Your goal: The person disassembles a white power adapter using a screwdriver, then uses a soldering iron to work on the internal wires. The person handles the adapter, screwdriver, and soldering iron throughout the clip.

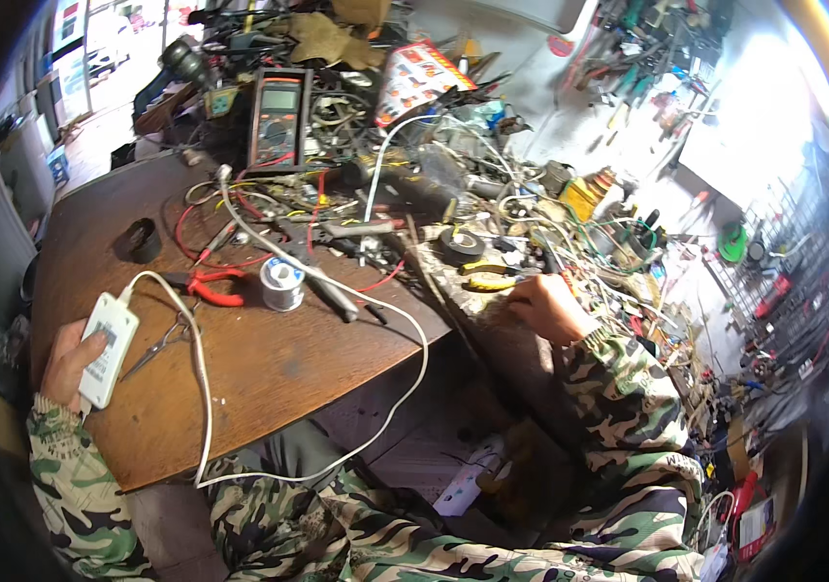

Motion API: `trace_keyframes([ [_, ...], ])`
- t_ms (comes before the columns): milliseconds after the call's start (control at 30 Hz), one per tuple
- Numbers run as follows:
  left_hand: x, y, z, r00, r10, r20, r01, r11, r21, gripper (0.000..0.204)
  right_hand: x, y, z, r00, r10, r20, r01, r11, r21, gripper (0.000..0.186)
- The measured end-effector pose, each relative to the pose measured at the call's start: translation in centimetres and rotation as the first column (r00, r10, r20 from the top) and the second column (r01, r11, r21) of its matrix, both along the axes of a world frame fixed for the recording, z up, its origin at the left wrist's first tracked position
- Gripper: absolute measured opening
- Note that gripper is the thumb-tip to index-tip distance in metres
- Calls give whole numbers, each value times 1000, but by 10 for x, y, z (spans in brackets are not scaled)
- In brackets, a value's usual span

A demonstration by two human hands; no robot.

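My left hand (pixel 67 364) is closed around a white power adapter (pixel 112 339), thumb on its printed face, above the left side of the wooden table. A white cable (pixel 203 388) leaves the adapter, loops down past the table's front edge and curves back up to the clutter. Over at the right, my right hand (pixel 552 308) has its fingers curled down among the tools. Yellow-handled pliers (pixel 490 279) lie just left of its fingertips. Whatever those fingers hold, if anything, is hidden.
On the table (pixel 269 388) lie scissors (pixel 160 344), red-handled pliers (pixel 215 287), a solder spool (pixel 282 284) and a black tape roll (pixel 143 240). A multimeter (pixel 278 121) stands behind them. Another black tape roll (pixel 462 245) sits amid wires and tools at the right.
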State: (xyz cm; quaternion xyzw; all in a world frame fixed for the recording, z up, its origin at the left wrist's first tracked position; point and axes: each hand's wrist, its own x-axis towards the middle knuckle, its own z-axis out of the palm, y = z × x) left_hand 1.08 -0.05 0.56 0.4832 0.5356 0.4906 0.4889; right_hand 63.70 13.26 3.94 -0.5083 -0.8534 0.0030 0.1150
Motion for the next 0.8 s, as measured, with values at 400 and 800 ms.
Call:
trace_keyframes([
  [400,-9,-6,1,995,-31,-92,23,996,-85,45,-9,19,14,996,-71,63,77,992,-101,17],
  [800,-27,-6,-15,987,-32,-158,19,997,-81,45,-325,-29,41,647,195,-737,-608,716,-344,15],
])
